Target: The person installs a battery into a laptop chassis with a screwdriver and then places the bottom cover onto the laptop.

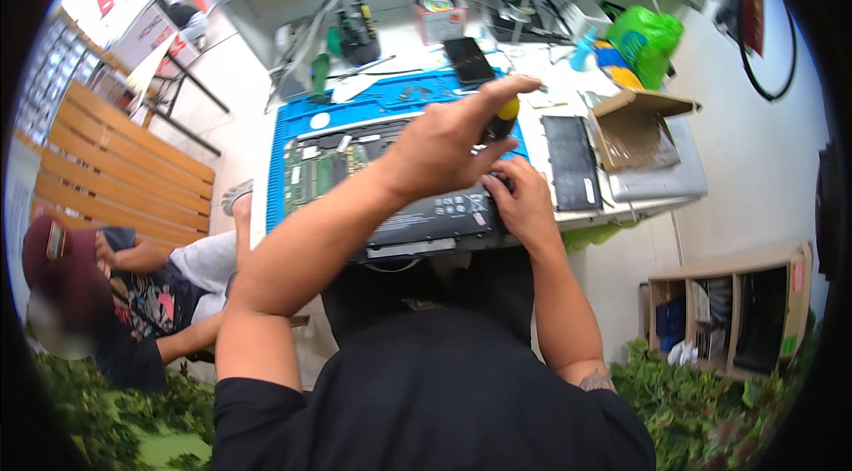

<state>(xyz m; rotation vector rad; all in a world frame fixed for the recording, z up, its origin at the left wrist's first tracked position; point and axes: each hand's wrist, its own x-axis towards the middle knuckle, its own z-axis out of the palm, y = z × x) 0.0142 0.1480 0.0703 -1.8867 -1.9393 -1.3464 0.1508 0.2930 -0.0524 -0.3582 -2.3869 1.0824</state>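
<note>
My left hand [442, 150] is closed round a yellow-and-black tool [503, 123], held above the right part of the opened laptop [377, 136]; its tip is hidden. My right hand [525, 205] is at the laptop's right edge, fingers bent inward beside a black battery [435, 219], which sits in the laptop's near side; I cannot tell whether those fingers grasp anything. A green circuit board [321, 174] shows at the laptop's left. The laptop lies on a blue mat [297, 116]. Right of the laptop are a black flat pack [571, 162] and, farther right, an open cardboard box [635, 138]; a black phone [469, 61] lies beyond the laptop.
</note>
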